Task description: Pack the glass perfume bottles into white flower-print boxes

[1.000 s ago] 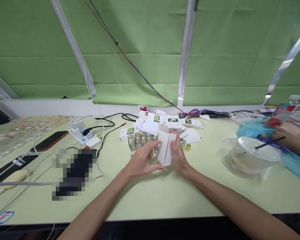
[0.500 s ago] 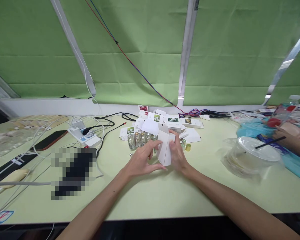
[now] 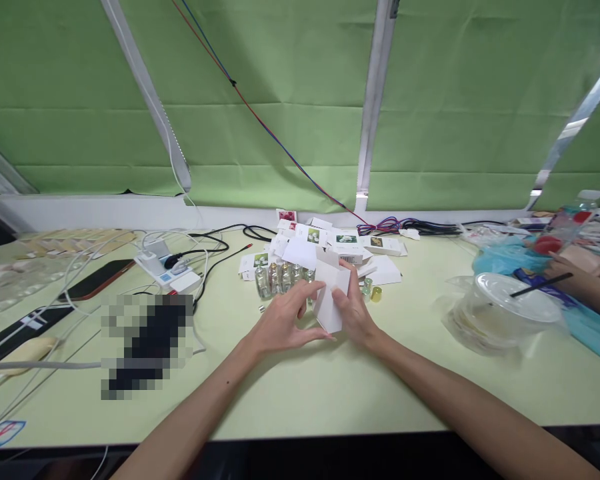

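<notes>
A small white cardboard box with a raised top flap is held tilted between both hands above the table. My left hand grips its left side, thumb under the bottom end and fingers at the upper edge. My right hand clasps the right side, with its thumb laid on the front face. Just behind stands a row of small clear glass bottles, partly hidden by my left hand. Beyond them lies a heap of white printed boxes. A yellow cap sits right of my right hand.
At left are phones, a white power strip, tangled cables and a pixelated dark patch. At right stands a lidded plastic cup with a black straw, in a clear bag. Another person's hand is beyond it, near blue plastic.
My right thumb has moved left from the box's edge onto its front face. The box has turned slightly, while my left hand stays almost the same.
</notes>
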`<state>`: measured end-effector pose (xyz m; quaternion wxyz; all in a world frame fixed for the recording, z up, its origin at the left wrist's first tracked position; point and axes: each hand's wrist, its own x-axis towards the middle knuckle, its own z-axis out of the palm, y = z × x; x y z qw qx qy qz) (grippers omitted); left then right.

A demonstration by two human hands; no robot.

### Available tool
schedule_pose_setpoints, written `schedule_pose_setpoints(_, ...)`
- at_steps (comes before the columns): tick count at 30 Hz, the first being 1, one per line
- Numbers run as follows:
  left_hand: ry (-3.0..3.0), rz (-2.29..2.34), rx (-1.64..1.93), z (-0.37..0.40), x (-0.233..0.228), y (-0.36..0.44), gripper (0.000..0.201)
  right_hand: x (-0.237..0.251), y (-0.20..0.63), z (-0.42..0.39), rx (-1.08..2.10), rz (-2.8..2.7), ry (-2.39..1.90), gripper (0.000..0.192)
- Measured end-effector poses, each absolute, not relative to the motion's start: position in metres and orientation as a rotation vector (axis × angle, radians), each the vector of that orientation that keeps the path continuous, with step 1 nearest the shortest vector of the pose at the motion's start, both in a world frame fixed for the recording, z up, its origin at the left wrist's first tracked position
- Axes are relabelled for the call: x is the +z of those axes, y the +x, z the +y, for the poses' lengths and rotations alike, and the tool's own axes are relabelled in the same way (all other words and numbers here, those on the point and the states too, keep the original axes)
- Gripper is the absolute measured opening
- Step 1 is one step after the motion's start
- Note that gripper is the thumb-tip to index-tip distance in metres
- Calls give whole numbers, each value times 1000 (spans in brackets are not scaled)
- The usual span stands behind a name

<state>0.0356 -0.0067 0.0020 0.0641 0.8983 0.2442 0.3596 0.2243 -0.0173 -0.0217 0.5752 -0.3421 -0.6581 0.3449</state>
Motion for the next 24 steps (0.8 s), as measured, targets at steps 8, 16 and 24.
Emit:
schedule_pose_setpoints(8,2710,742,1084,-8,2,36,79,-23,224,-16,858,-1509,-705,67)
schedule_pose_setpoints(16,2696,767,1053,-8,2,35,79,-22,223,-16,840,-1525,-755,66)
schedule_pose_setpoints(24,2679,770,1045,-8,3,35,79,-22,223,-16,811,-1515,-774,63)
